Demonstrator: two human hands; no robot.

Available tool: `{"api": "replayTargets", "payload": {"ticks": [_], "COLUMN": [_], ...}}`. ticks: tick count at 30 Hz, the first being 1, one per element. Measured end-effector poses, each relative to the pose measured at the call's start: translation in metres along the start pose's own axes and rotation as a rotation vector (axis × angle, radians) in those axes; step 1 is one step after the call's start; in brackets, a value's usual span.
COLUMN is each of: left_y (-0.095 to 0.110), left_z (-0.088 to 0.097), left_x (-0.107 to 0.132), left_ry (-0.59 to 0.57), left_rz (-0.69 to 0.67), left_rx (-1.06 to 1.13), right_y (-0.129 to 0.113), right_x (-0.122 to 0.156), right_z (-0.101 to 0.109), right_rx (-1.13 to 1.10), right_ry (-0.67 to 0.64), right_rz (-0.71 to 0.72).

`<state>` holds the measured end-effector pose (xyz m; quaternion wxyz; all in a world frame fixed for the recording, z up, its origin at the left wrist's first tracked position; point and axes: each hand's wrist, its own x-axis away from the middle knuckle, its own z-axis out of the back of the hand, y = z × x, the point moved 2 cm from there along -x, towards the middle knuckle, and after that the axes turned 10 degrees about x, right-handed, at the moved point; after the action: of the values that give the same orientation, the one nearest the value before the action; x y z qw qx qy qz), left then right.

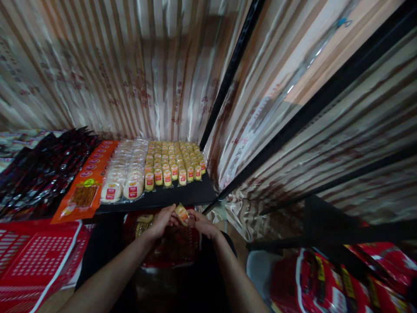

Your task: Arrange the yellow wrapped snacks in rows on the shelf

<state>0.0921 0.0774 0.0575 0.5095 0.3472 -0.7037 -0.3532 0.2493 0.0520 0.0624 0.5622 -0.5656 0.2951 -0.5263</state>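
Between my two hands, above a red basket [172, 263], is a small yellow wrapped snack [182, 214] with an orange-red label. My left hand [164, 219] pinches its left side, and the fingers of my right hand [199, 221] hold its right side. More small yellow packs [143, 224] lie in the basket's left part; its darker contents are hard to make out. Just beyond, rows of similar yellow wrapped snacks [174, 167] stand at the right end of a black shelf [182, 196].
Left along the shelf are round white wrapped cakes [133, 188], an orange snack packet [81, 191] and dark shiny packets [42, 174]. An empty-looking red basket [35, 261] stands at left. Black rack bars [289, 108] slant across the right, above red packages [332, 282].
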Motion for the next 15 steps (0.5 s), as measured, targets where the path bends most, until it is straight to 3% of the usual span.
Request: {"api": "replayTargets", "payload": {"ticks": [4,8,15], "left_y": [0.017,0.026,0.055], "left_z": [-0.013,-0.021,-0.031], "left_x": [0.001,-0.01,-0.027], "left_ry": [-0.094,-0.017,0.057], "left_rz": [-0.118,-0.222,-0.421], "left_rx": [-0.02,-0.172,-0.405], "right_y": [-0.01,-0.022,-0.036], "right_x": [-0.001,-0.003,-0.006], "right_z": [0.005,0.006,0.02], "right_rx": [-0.027,0.049,0.61], "right_ry": [0.03,0.08,0.527], "right_rz": [0.029,0.135,0.179]}}
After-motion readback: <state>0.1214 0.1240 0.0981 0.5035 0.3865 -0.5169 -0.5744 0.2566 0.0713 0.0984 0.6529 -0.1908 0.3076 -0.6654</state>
